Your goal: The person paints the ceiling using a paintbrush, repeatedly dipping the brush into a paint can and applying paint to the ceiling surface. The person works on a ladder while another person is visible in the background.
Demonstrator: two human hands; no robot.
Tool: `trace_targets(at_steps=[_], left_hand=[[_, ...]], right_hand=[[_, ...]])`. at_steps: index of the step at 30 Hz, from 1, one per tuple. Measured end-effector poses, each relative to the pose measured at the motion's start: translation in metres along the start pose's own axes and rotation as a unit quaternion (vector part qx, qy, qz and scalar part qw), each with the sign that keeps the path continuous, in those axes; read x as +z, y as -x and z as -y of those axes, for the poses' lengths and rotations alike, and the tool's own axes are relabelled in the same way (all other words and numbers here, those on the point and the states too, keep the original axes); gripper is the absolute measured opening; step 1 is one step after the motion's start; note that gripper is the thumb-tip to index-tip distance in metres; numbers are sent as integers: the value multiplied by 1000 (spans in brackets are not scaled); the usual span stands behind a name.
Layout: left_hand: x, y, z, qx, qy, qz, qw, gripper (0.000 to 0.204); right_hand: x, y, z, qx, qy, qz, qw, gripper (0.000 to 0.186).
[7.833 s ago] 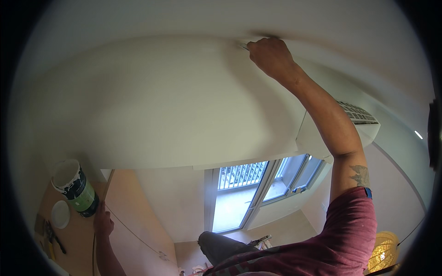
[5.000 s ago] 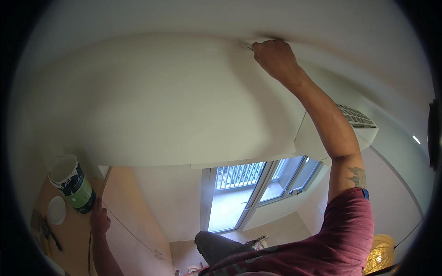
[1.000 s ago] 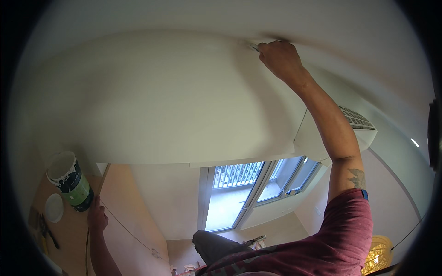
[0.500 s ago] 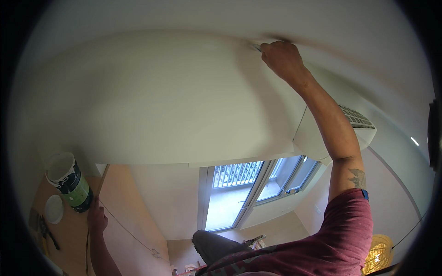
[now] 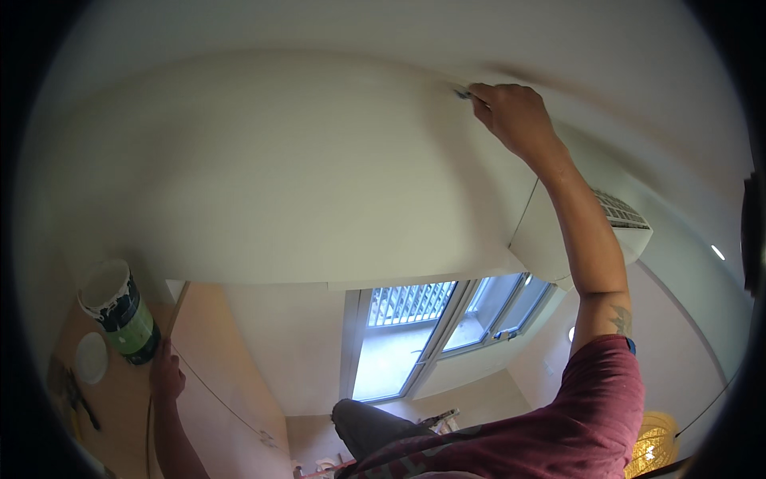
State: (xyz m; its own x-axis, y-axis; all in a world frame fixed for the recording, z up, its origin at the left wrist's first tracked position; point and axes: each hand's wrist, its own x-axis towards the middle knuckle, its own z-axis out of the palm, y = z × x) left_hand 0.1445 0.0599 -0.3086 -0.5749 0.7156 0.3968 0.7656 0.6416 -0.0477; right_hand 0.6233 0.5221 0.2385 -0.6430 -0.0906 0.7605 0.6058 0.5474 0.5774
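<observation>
High up, my right hand (image 5: 517,118) is closed round a small paintbrush (image 5: 461,93), mostly hidden by the fingers. Its tip is at the upper part of the cream wall (image 5: 319,168), close to where the wall meets the ceiling. At the lower left, my left hand (image 5: 167,374) grips the front edge of the wooden cabinet top (image 5: 128,391). Just beside that hand stands an open paint bucket (image 5: 128,319) with a green and dark label and white smears inside its rim. A round white lid (image 5: 92,358) lies next to the bucket.
Dark-handled tools (image 5: 82,399) lie on the cabinet top near the lid. An air conditioner (image 5: 618,211) is mounted behind my right arm. Below are a glass door (image 5: 399,343), windows and cabinet doors (image 5: 215,359). A yellow woven lamp (image 5: 653,443) hangs at the lower right.
My right hand and the paintbrush have moved a little to the right and slightly down, away from the ceiling line. My left hand keeps its hold on the cabinet edge.
</observation>
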Motion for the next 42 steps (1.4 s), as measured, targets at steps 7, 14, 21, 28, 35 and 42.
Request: trace_targets(at_steps=[7, 14, 21, 28, 35, 42], left_hand=[[-5, -3, -2, 3, 7, -6, 1000, 19], [-1, -1, 0, 4, 9, -20, 1000, 18], [-6, -4, -1, 7, -1, 2, 1000, 20], [-4, -3, 0, 5, 0, 2, 1000, 19], [-5, -4, -1, 5, -5, 6, 1000, 19], [-7, -5, -3, -2, 6, 15, 1000, 20]], right_hand=[[18, -30, 36, -93, -55, -87, 990, 13], [28, -39, 25, -59, 2, -18, 998, 4], [33, -34, 17, -52, 43, -13, 998, 9], [31, -32, 15, -38, 35, 0, 999, 10], [30, -28, 10, -10, 47, 35, 998, 10], [30, -24, 6, -8, 54, 19, 998, 9]])
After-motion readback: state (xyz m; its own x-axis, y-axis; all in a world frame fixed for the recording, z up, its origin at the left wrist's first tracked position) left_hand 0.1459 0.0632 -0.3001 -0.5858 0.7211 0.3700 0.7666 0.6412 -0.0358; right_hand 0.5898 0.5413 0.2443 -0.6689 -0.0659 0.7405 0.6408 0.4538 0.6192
